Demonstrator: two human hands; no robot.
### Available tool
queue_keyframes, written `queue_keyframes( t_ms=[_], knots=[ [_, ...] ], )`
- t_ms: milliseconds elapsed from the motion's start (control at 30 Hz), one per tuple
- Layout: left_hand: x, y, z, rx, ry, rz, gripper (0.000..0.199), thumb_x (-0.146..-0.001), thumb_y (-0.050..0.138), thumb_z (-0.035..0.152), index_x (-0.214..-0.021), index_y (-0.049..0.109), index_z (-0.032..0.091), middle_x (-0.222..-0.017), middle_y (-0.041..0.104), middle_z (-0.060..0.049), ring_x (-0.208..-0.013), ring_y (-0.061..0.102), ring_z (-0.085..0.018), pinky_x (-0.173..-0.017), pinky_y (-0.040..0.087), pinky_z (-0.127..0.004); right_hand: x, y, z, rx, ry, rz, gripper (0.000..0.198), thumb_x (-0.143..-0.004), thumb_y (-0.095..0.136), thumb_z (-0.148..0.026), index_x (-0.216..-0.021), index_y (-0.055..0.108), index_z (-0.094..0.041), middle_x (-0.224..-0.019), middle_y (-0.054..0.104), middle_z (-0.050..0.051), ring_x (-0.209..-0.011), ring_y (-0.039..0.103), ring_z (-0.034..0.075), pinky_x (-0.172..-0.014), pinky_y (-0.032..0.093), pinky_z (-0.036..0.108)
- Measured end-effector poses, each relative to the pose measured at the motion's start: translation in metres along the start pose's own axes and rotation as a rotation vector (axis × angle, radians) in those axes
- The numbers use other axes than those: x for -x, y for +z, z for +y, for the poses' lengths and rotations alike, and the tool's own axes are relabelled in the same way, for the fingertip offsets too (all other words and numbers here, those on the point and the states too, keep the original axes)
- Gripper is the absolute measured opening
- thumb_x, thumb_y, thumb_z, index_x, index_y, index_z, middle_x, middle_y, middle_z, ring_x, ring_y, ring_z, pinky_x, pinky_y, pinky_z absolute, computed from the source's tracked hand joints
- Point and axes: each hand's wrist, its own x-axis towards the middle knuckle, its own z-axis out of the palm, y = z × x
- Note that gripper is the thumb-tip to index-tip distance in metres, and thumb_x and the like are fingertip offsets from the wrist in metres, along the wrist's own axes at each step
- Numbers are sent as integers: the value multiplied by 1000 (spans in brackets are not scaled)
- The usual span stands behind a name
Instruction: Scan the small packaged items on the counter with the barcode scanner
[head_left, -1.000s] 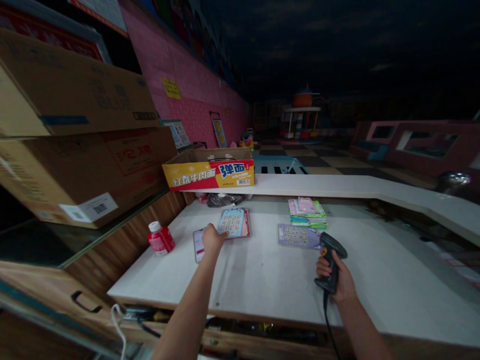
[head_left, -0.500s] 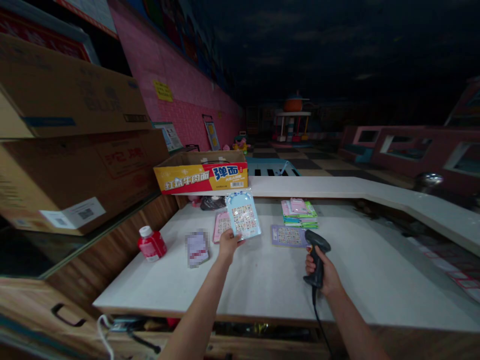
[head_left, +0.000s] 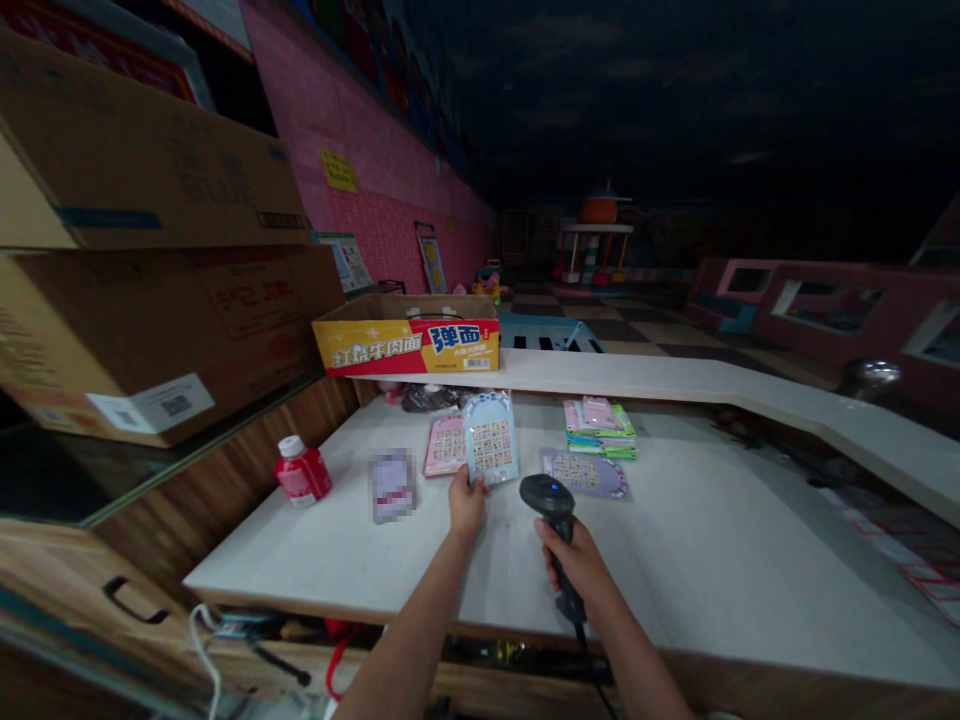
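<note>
My left hand (head_left: 468, 500) pinches the lower edge of a light-blue sticker pack (head_left: 491, 440) in clear wrapping, its printed grid facing me. In my right hand (head_left: 574, 560) is a black barcode scanner (head_left: 553, 500), gripped by its handle, with a small blue light lit on top. The scanner's head is to the right of the blue pack and apart from it. A pink sticker pack (head_left: 444, 447) lies partly behind the blue one. Beyond the scanner, a purple sticker pack (head_left: 589, 473) lies flat on the white counter (head_left: 712, 560).
Behind the purple pack stands a stack of packs (head_left: 600, 430). To the left are a blurred-out purple item (head_left: 392, 486) and a red bottle (head_left: 301, 472). A noodle carton (head_left: 409, 340) sits on the raised ledge (head_left: 637, 373). Large cardboard boxes (head_left: 165, 320) are piled at far left.
My right hand has brought the scanner leftward, toward the blue pack, and its blue light now shows. The blue pack has shifted slightly right and stands more upright.
</note>
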Motion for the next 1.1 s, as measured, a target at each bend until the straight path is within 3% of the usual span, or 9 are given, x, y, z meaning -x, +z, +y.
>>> queue_keyframes(
  t_ms=[267,467,633,767,933,1100],
  knots=[
    [2,0,5,-81,44,14,23,-71,57,22,-92,64,16,-92,69,-9,-78,65,-21,-67,56,-32,2,-5,-6,45,24,-24,47,-66,66,-65,-74,47,-22,-41,48,-9,-30,41,9,-30,33,21],
    [4,0,11,-53,19,3,19,-72,58,25,-87,61,15,-79,65,-4,-59,59,-14,-60,54,-30,4,-5,-8,34,46,-20,48,-65,68,-65,-71,46,-22,-44,49,-9,-31,42,8,-31,32,21],
    [5,-1,11,-7,9,-7,25,-71,62,32,-90,61,15,-85,66,-5,-67,61,-16,-60,55,-30,1,-11,-4,-2,70,-22,49,-65,71,-64,-78,50,-21,-47,52,-7,-33,44,9,-32,34,20],
    [4,-2,10,25,9,-32,31,-69,67,40,-87,61,16,-84,65,-5,-72,61,-18,-61,56,-30,-13,-35,0,-126,108,-2,48,-66,75,-59,-85,53,-20,-50,54,-7,-36,46,8,-34,34,19],
    [5,0,16,130,-20,-126,44,-67,72,50,-93,61,16,-90,69,-8,-78,65,-20,-63,55,-29,-35,-83,5,-452,111,-64,46,-67,78,-55,-88,57,-20,-53,51,-7,-38,43,7,-35,34,18],
    [9,2,29,228,-76,-178,49,-60,79,52,-88,59,17,-77,70,-3,-68,65,-16,-66,54,-28,-39,-115,19,-778,71,-121,36,-71,78,-47,-84,57,-21,-55,41,-9,-39,37,5,-34,32,16]
  ],
)
